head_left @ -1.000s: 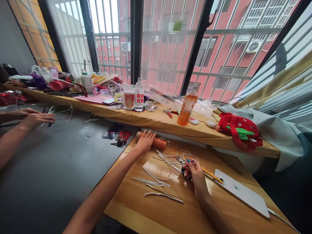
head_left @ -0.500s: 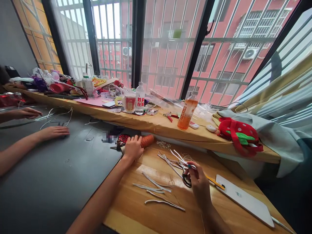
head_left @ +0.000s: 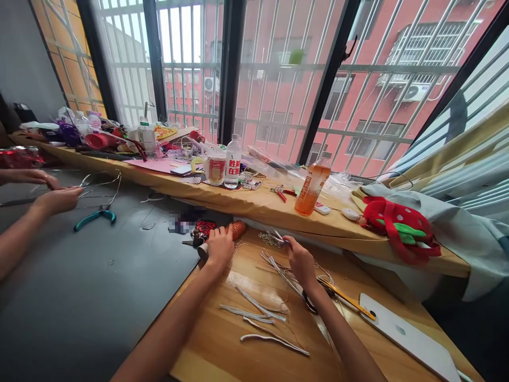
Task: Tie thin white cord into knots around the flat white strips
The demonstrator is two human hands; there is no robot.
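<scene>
My left hand [head_left: 221, 246] is wrapped over a spool of orange-brown thread [head_left: 238, 229] lying on its side at the back of the wooden desk. Pinched in the fingers of my right hand [head_left: 300, 259] is a short piece of white cord [head_left: 277, 236], held above a small heap of pale bits [head_left: 269, 240]. Below that hand lie more white cords [head_left: 274, 265] and loose thin thread. Black-handled scissors [head_left: 309, 302] are partly hidden under my right forearm. Several cut white cord pieces [head_left: 258, 305] rest on the wood between my arms.
A white tablet [head_left: 409, 331] with a yellow strip [head_left: 350, 300] across its corner lies at right. On the cloth-covered ledge [head_left: 270, 212] stand bottles, a cup and a red strawberry bag [head_left: 397, 223]. Another person's hands [head_left: 59, 199] work at left, near teal pliers [head_left: 95, 216].
My right hand has moved left and away from me, carrying white cord from near the scissors toward the pale bits. My left hand stays at the spool. The other person's hands have lifted, uncovering pliers.
</scene>
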